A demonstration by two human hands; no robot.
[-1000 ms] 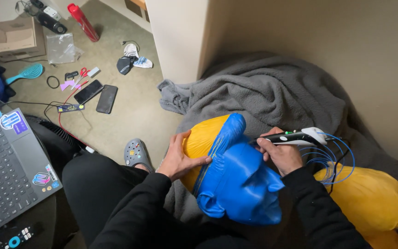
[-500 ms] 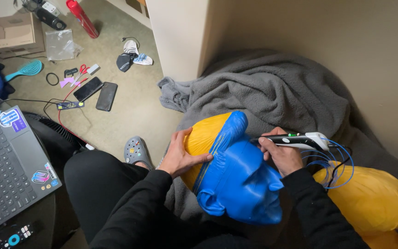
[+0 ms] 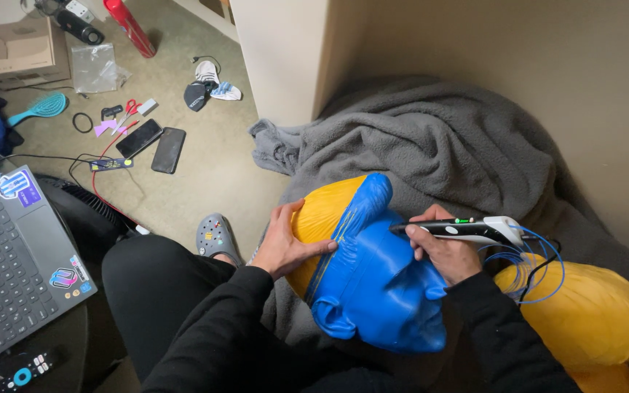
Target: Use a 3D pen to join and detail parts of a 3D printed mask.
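Black-and-white plastic 3D pen (image 3: 467, 230) with looping blue filament (image 3: 529, 266), pinched in right hand (image 3: 442, 251) fingers, tip on glossy blue-and-yellow moulded mask (image 3: 369, 280). Left hand (image 3: 285, 244) fingers spread, gripping mask's yellow side. Underneath, rumpled grey fleece blanket (image 3: 431, 145).

Beneath you, the beige carpet floor (image 3: 205, 156) carries a scatter: two dark phones (image 3: 153, 143) side by side, red-handled scissors (image 3: 127, 110), a teal hairbrush (image 3: 41, 109) and a cardboard box (image 3: 23, 51) at the far left. A grey clog (image 3: 216, 236) sits by your leg. Along the wall, a grey blanket (image 3: 438, 153) lies bunched on the floor.
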